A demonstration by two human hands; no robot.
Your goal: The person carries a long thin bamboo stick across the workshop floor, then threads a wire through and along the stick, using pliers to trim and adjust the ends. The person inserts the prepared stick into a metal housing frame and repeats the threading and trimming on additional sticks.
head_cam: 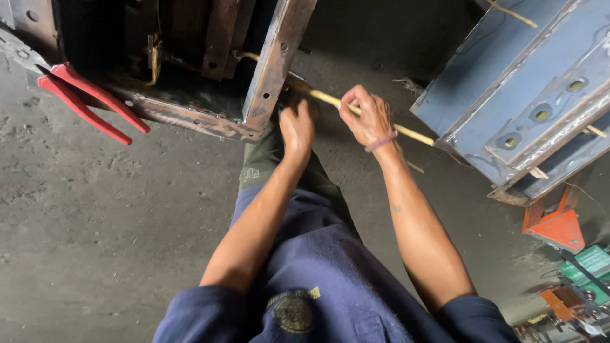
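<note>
My right hand (367,116) is closed around a thin pale wooden stick (416,134) that runs from the rusty steel frame (274,67) out to the right, toward the grey-blue beam. My left hand (296,126) is curled at the lower corner of that frame, just left of the stick; whether it grips the stick or the frame is hidden. A pink band sits on my right wrist. Both arms reach forward over my dark blue clothing.
Red-handled pliers (89,101) hang on the frame's left side. A grey-blue steel beam with bolt holes (534,108) lies at the right. An orange bracket (556,222) and green items (591,263) sit low right. The concrete floor (95,209) is rough and grey.
</note>
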